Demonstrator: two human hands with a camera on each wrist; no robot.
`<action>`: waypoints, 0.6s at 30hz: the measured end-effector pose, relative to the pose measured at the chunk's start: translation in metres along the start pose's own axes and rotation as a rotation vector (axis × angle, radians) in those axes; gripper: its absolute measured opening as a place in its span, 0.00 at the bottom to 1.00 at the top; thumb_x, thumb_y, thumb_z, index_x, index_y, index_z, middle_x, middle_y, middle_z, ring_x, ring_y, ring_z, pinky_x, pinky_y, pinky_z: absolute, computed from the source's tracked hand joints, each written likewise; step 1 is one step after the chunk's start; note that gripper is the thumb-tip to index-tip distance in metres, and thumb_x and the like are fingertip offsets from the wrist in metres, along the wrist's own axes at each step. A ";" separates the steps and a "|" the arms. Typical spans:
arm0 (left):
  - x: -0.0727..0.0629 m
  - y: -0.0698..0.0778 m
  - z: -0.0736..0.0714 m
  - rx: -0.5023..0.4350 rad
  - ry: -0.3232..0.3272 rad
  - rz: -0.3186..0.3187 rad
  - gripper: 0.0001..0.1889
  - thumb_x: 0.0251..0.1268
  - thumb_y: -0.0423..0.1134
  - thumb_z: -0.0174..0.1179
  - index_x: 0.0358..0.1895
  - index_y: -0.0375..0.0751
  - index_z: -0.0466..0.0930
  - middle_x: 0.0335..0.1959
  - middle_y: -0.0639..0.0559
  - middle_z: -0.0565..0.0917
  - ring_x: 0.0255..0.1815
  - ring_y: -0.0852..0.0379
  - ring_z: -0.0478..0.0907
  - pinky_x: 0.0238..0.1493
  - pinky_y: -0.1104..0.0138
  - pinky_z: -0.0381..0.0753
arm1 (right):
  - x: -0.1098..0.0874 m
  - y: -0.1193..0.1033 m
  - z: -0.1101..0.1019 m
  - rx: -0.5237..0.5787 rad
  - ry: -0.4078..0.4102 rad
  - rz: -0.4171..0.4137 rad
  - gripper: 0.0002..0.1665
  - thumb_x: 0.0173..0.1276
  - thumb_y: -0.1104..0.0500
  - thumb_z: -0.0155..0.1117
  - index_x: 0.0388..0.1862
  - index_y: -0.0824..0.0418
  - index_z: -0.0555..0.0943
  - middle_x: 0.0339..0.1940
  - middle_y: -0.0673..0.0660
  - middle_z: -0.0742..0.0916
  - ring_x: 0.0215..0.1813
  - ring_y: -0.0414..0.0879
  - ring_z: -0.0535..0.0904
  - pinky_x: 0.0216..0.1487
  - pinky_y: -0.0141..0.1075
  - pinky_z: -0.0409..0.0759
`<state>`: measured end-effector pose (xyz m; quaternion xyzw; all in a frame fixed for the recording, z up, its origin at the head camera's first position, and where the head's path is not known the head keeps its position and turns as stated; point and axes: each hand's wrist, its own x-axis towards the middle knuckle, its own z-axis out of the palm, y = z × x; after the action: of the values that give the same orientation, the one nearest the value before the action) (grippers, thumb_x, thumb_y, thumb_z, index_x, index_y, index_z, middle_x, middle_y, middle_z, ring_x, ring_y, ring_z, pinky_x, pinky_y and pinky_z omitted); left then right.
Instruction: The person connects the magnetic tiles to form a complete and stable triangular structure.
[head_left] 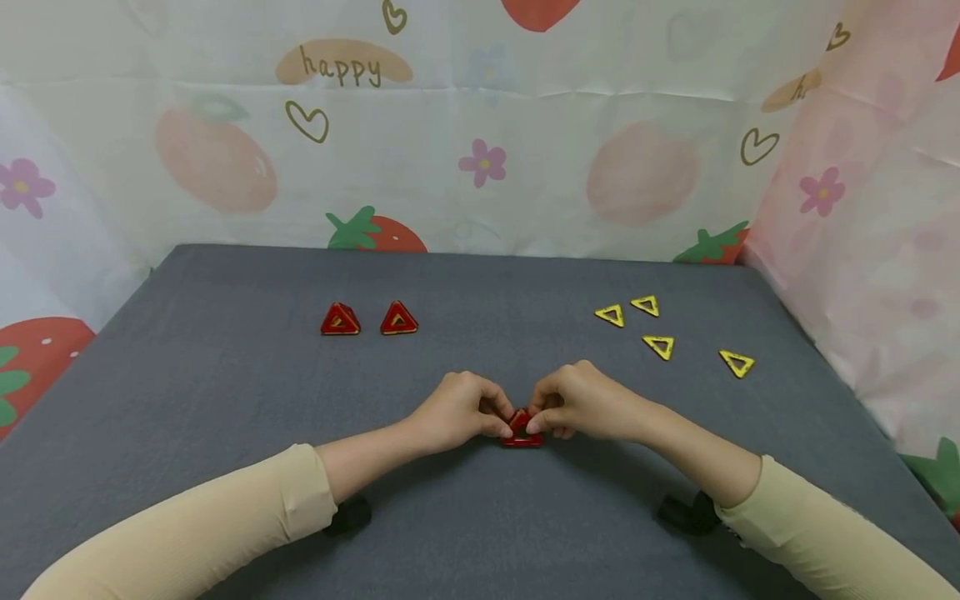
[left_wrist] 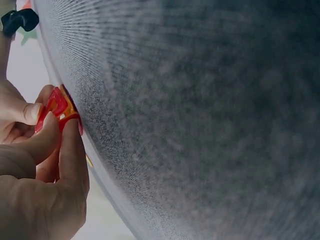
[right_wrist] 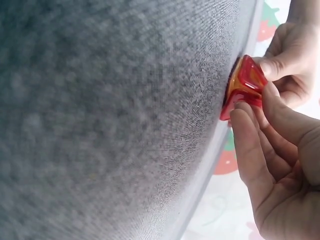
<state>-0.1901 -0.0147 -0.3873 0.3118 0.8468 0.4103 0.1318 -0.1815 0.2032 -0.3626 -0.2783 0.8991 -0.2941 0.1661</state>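
At the middle of the grey table, both hands meet on a small pyramid of triangular tiles (head_left: 521,442), red on its sides. Some yellow shows at its base in the left wrist and right wrist views. My left hand (head_left: 456,412) pinches its left side between thumb and fingers. From the other side my right hand (head_left: 592,403) does the same, its thumb and index finger on a red tile (right_wrist: 253,75). The fingertips hide part of the pyramid, so how fully its sides meet cannot be told.
Further back on the left stand two similar red pyramids, a left one (head_left: 341,329) and a right one (head_left: 399,328). Several flat yellow triangles (head_left: 660,340) lie loose at the back right. A printed curtain (head_left: 540,225) hangs behind the grey table (head_left: 247,375).
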 end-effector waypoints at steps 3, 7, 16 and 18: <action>0.001 0.000 0.001 0.028 0.008 0.020 0.07 0.57 0.36 0.70 0.36 0.38 0.89 0.34 0.47 0.91 0.29 0.69 0.81 0.30 0.78 0.78 | 0.000 0.001 0.000 -0.001 0.000 -0.002 0.06 0.64 0.55 0.70 0.29 0.54 0.85 0.23 0.52 0.88 0.23 0.39 0.83 0.28 0.30 0.83; 0.000 -0.001 0.002 0.074 0.019 0.059 0.07 0.57 0.36 0.70 0.38 0.38 0.90 0.36 0.47 0.91 0.33 0.66 0.82 0.31 0.78 0.77 | 0.000 0.001 0.000 -0.003 -0.003 -0.008 0.06 0.64 0.55 0.70 0.30 0.55 0.86 0.23 0.52 0.88 0.23 0.39 0.83 0.27 0.30 0.83; -0.003 0.002 0.001 0.172 0.018 0.142 0.06 0.59 0.36 0.69 0.36 0.38 0.90 0.36 0.47 0.90 0.36 0.62 0.84 0.34 0.79 0.78 | 0.000 -0.001 0.000 0.017 -0.017 0.008 0.06 0.65 0.56 0.69 0.31 0.57 0.88 0.23 0.52 0.89 0.23 0.39 0.85 0.26 0.30 0.84; -0.003 0.003 0.001 0.178 0.019 0.149 0.06 0.59 0.36 0.69 0.36 0.37 0.90 0.36 0.47 0.90 0.36 0.62 0.84 0.34 0.79 0.78 | 0.000 -0.001 0.000 0.020 -0.018 0.008 0.06 0.65 0.56 0.69 0.31 0.57 0.88 0.23 0.52 0.89 0.24 0.39 0.85 0.26 0.30 0.84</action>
<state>-0.1861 -0.0147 -0.3859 0.3803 0.8556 0.3452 0.0648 -0.1811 0.2025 -0.3616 -0.2756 0.8958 -0.2998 0.1780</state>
